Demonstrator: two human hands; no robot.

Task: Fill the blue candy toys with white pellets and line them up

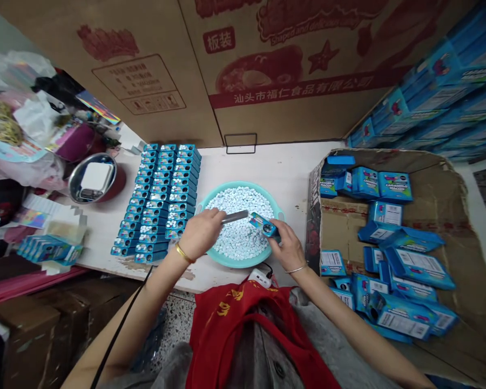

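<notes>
I have the left hand [200, 233] clenched around a slim metal scoop [235, 217], its tip reaching in over the teal basin [238, 263] and just above the pale blue candies [238, 237] heaped inside. The right hand [287, 249] grasps a small blue box [262, 225] over the basin's right side, close beside the scoop's tip. Left of the basin, I see rows of blue boxes [157, 200] lined up side by side, and farther left of it sits a steel bowl [92, 177]. Right of the basin, a cardboard carton [437, 200] holds loose blue packs [405, 265] scattered across its floor.
</notes>
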